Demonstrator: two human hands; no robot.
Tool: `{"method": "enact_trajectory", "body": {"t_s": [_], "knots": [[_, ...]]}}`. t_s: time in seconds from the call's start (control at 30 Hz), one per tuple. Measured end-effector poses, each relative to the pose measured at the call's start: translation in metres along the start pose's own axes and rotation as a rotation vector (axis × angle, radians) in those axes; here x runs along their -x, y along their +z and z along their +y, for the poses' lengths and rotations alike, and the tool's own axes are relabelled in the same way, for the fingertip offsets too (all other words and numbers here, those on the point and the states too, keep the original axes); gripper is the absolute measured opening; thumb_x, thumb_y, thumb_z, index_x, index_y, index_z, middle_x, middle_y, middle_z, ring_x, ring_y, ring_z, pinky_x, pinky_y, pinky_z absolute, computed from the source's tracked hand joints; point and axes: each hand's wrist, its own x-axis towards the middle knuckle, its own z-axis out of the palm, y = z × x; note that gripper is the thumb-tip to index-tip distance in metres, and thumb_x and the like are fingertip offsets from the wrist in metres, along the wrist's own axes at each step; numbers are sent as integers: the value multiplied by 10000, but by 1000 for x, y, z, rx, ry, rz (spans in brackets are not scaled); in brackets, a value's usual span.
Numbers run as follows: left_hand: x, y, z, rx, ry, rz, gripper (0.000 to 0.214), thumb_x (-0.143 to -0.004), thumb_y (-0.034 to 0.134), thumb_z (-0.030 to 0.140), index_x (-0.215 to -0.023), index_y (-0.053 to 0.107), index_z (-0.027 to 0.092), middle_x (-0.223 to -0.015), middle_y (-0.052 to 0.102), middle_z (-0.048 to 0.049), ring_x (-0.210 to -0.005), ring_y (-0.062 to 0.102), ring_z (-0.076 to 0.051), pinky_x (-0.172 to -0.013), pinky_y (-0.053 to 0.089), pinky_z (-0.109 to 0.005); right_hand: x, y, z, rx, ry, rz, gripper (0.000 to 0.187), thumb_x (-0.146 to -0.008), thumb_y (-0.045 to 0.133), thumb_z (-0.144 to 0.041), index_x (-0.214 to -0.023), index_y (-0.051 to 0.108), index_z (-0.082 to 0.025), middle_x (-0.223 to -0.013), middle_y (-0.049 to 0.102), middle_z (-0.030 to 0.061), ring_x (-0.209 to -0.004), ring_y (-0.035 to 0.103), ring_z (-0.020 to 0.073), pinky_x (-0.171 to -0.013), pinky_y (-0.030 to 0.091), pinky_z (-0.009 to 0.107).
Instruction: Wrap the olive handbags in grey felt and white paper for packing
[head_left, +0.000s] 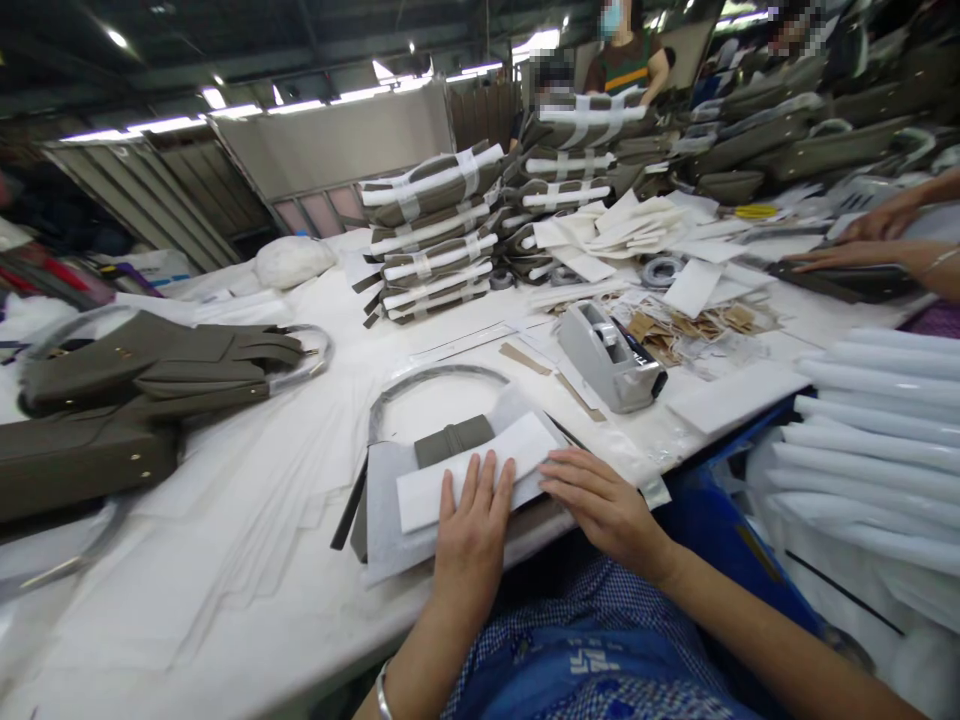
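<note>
Past our blue apron point(525, 680), its white mark unreadable, we pressed our left hand point(472, 525), fingers flat together, on the white paper strip point(480, 468) over the olive bag piece point(452, 440) at the table point(225, 560) edge, right hand point(600, 505) flat beside it, tape dispenser point(611, 355) beyond.

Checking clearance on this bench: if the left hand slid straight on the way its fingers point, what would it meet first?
The left hand lies flat on a white paper strip. Just beyond it comes the olive folded piece, probably first, then the curved grey handle. Depth is unclear.
</note>
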Motion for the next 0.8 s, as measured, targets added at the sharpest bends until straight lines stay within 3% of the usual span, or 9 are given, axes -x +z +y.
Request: {"method": "enact_trajectory", "body": {"t_s": [0.07, 0.13, 0.23, 0.33, 0.43, 0.57, 0.7, 0.8], "knots": [[2, 1, -1, 13, -3, 22, 543, -971, 403, 144, -1507, 346, 217, -1561, 345, -75, -1433, 360, -277, -1162, 334, -551, 12, -11, -3, -41, 216, 118, 322, -946, 536, -130, -1207, 660, -272, -1256, 673, 51, -1234, 584, 214, -1077, 484, 437], [3, 1, -1, 26, -9, 33, 549, -960, 403, 118, -1499, 367, 220, -1557, 351, -73, -1429, 367, -275, -1166, 334, -538, 24, -18, -4, -92, 522, 165, 277, -951, 558, -220, -1206, 654, -268, -1222, 688, 66, -1129, 653, 229, -1022, 530, 426], [3, 1, -1, 37, -16, 35, 553, -962, 405, 120, -1502, 362, 226, -1561, 342, -77, -1430, 363, -279, -1160, 344, -536, 35, -19, 1, -330, 830, 49, 410, -944, 567, -342, -1346, 550, -264, -1149, 723, 67, -998, 712, 229, -901, 601, 402], [4, 3, -1, 38, -6, 32, 563, -970, 428, 158, -1519, 322, 230, -1571, 321, -89, -1433, 357, -290, -1153, 350, -549, 32, -12, 9, -498, 842, -103, 487, -917, 584, -361, -1387, 512, -258, -1116, 734, 59, -969, 718, 233, -798, 626, 376], [4, 5, -2, 33, 8, 55, 580, -967, 436, 155, -1525, 305, 238, -1565, 336, -102, -1426, 370, -295, -1148, 355, -548, 20, -6, 16, -515, 770, -149, 419, -898, 589, -341, -1307, 587, -251, -1028, 746, 44, -873, 723, 225, -723, 617, 354], [7, 4, -4, 8, 19, 78, 598, -959, 409, 110, -1531, 294, 239, -1572, 323, -113, -1428, 364, -303, -1133, 367, -549, 1, -7, 11, -583, 871, -210, 300, -881, 596, -398, -1093, 695, -211, -935, 750, 33, -865, 707, 228, -779, 593, 381], [12, 1, -6, 0, 16, 92, 640, -944, 429, 97, -1546, 248, 219, -1584, 298, -126, -1451, 316, -311, -1149, 340, -551, -18, -9, -12, -892, 972, -73, 329, -841, 641, -339, -1135, 673, -194, -1079, 726, 74, -1015, 675, 235, -968, 526, 429], [14, 0, -8, 44, 7, 113, 697, -946, 499, 192, -1563, 175, 218, -1582, 299, -140, -1449, 317, -324, -1151, 332, -559, -30, -9, -33, -1119, 992, 56, 403, -815, 627, -254, -1217, 628, -230, -1177, 692, 79, -1056, 663, 225, -948, 545, 405]]}}
